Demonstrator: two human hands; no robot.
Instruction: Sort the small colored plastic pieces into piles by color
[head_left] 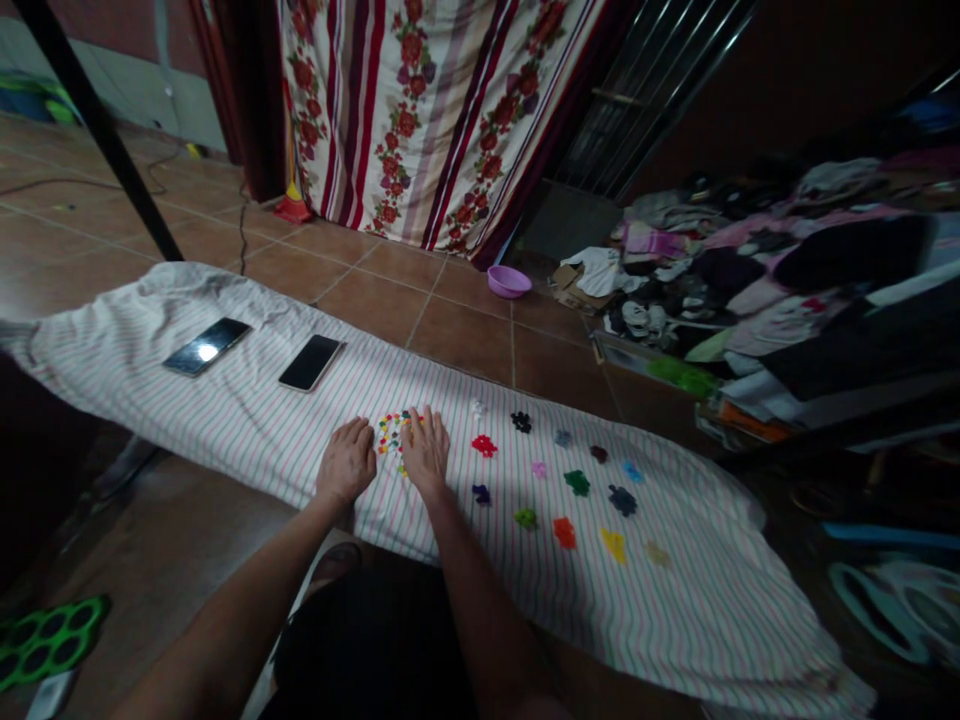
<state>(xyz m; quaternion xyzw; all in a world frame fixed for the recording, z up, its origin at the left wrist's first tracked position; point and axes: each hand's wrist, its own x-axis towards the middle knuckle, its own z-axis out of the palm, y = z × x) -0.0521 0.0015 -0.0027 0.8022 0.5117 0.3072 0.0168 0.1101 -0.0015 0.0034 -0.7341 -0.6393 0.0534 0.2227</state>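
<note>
My right hand (425, 452) lies palm down with fingers stretched out over a mixed patch of small multicoloured pieces (390, 434), hiding part of it. Beside the left edge of that patch, my left hand (349, 460) rests on the striped cloth (255, 440), fingers slightly bent and nothing visible in them. To the right, small pieces lie sorted by colour. Closest to my right hand are red pieces (484, 446), white pieces (478, 409) and dark purple pieces (481, 494). Farther off are black (521, 422), dark green (577, 482), orange (564, 533) and yellow pieces (614, 546).
Two phones (208, 346) (311, 362) lie on the cloth at the left. Beyond the cloth-covered surface, a purple basin (509, 282) stands on the tiled floor before a flowered curtain (442, 120). Clothes (720, 260) are heaped at the right.
</note>
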